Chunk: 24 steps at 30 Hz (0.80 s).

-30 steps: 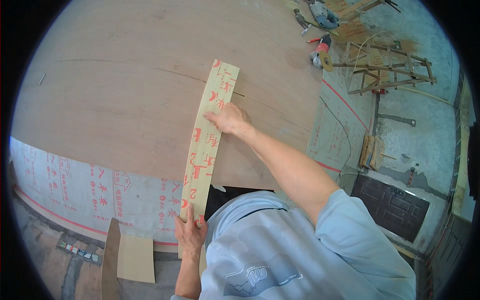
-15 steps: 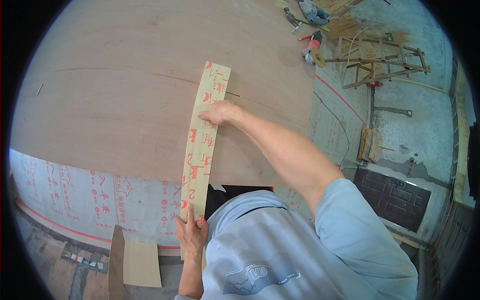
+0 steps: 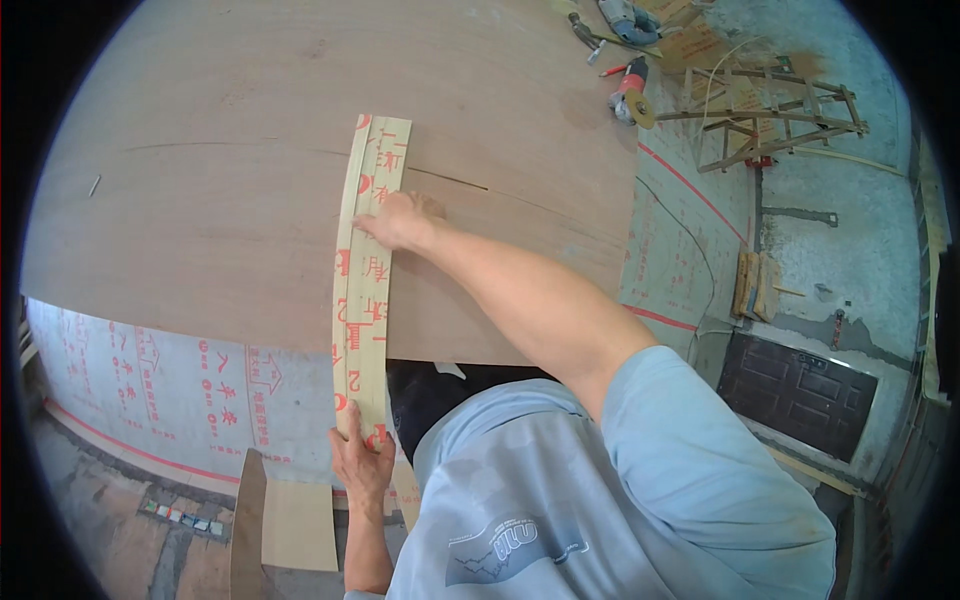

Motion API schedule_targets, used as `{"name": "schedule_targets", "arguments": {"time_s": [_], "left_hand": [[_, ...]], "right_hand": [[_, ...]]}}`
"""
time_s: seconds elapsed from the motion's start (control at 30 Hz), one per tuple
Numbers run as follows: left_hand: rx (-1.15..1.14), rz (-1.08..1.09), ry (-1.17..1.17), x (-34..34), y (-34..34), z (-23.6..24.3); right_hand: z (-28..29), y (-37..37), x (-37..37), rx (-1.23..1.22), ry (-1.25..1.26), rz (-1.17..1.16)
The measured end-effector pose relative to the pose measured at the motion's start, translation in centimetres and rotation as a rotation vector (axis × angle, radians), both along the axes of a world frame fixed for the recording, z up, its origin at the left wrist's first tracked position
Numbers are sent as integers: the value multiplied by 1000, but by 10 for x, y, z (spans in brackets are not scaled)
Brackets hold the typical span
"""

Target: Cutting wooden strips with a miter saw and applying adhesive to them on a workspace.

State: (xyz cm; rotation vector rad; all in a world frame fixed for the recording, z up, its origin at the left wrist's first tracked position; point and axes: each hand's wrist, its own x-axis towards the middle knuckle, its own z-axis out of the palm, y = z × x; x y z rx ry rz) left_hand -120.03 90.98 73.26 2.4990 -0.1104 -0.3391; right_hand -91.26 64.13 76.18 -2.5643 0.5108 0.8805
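A long, narrow pale-yellow board strip (image 3: 372,290) with red printing runs from near my body out over a large brown plywood sheet (image 3: 230,230). A lengthwise line shows along the strip, close to its left side; whether this is a groove or a seam between two pieces I cannot tell. My right hand (image 3: 400,220) grips the strip toward its far end, thumb across the top and fingers at the right edge. At the near end, past the plywood's edge, my left hand (image 3: 362,465) holds the strip, its fingers partly hidden.
On the plywood's far right lie a red angle grinder (image 3: 630,95), a hammer (image 3: 582,30), a red pencil (image 3: 613,71) and a grey power tool (image 3: 630,22). A wooden frame (image 3: 770,115) stands beyond. Printed protective sheeting (image 3: 190,390) and a pale panel (image 3: 298,525) are below left.
The strip and both my hands have shifted left in the view. The lengthwise line on the strip shows more plainly now. My right hand still grips the far part, my left the near end.
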Motion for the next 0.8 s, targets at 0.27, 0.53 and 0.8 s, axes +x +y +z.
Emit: {"name": "schedule_targets", "arguments": {"time_s": [0.27,0.53,0.8], "left_hand": [[-179,26,133,-4,9,-7],[-142,-70,78,-7,3,-26],[-42,-200,31,-23,-64,-23]], "right_hand": [[-26,-3,-47,456,-271,-210],[-56,-20,-82,472,-433,-374],[-65,-111,-145,277,-335,-610]]}}
